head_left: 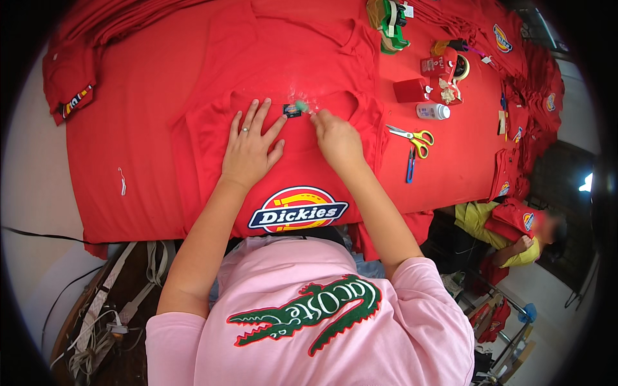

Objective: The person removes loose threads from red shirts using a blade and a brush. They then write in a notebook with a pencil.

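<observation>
A red T-shirt [212,170] lies spread on the table, its neckline facing up and a printed oval badge near its hem. My left hand [253,143] rests flat on it with fingers spread, fingertips just left of the small dark neck label [292,110]. My right hand [338,138] is closed round a small brush, whose pale green head [302,105] is at the neckline beside the label. The brush's handle is mostly hidden in my fist. Whitish marks [308,96] show on the red cloth around the brush head.
To the right lie yellow-handled scissors [412,138], blue thread snips [410,165], a white bottle [432,111], red containers [412,90] and a green tape dispenser [391,29]. Piled red shirts [528,83] line the far right. Beyond, a person in yellow [479,222] handles red cloth.
</observation>
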`<control>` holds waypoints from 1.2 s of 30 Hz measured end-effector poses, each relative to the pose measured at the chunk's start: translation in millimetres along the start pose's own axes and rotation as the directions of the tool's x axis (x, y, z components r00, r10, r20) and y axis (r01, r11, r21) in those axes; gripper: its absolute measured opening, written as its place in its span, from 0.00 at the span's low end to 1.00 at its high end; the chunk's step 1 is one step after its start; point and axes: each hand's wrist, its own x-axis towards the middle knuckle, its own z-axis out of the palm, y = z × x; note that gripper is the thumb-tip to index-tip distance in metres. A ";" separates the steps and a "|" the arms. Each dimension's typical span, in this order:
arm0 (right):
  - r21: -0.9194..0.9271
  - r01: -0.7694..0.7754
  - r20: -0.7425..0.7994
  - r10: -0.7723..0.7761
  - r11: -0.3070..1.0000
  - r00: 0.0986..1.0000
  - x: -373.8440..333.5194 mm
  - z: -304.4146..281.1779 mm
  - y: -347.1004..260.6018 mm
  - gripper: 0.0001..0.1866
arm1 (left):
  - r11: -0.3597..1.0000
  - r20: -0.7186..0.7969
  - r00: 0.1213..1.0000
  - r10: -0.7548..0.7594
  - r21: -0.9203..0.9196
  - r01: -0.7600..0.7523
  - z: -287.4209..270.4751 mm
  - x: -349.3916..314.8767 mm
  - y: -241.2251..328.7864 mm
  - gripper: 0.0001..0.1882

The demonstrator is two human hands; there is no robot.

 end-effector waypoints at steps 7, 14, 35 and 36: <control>0.017 -0.022 -0.118 0.023 1.000 0.993 -1.2 25.5 -18.7 0.17 | 1.000 -0.017 1.000 0.000 -0.017 0.000 1.6 -0.7 -2.0 0.27; 0.002 -0.006 -0.073 0.006 1.000 0.997 -1.9 30.1 -28.2 0.17 | 1.000 -0.015 1.000 -0.005 -0.011 0.005 2.6 -1.3 -2.1 0.27; -0.032 0.315 -0.121 -0.316 0.949 0.941 -15.2 12.9 35.1 0.16 | 1.000 -0.015 1.000 -0.004 0.009 0.004 2.0 0.2 0.0 0.26; -0.067 0.195 -0.146 -0.203 0.979 0.968 -8.1 7.3 40.1 0.15 | 1.000 -0.020 1.000 -0.006 0.013 0.006 0.8 -0.5 -0.6 0.26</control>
